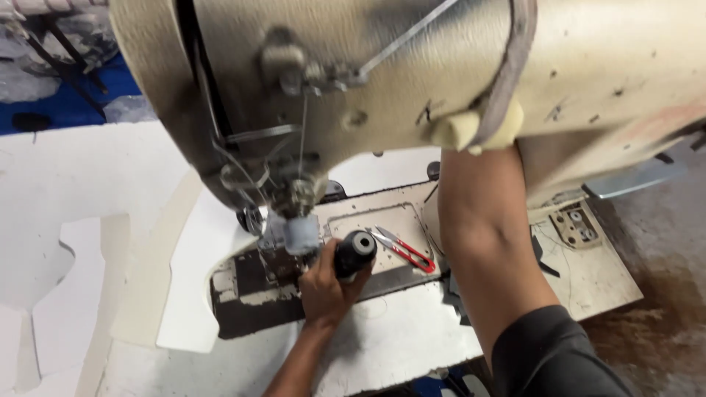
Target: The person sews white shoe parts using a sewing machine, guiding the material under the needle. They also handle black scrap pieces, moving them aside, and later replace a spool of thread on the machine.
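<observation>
A large cream industrial sewing machine [382, 73] fills the top of the view. My left hand [323, 283] is on the machine bed, just right of the presser foot and needle bar [298, 224]. It grips a short black cylinder [355, 252], whose round end faces up. My right forearm [482, 242], in a black sleeve, reaches up under the machine's arm, where the hand itself is hidden behind the machine body. Red-handled thread snips [404, 250] lie on the metal bed plate [382, 217], right beside the cylinder.
White cut sheet pieces [73, 220] cover the table to the left, and one curved piece [187, 294] lies against the machine bed. A small metal fitting [577, 226] sits on the bed's right end. Stained brown floor [654, 294] shows at right, blue floor at top left.
</observation>
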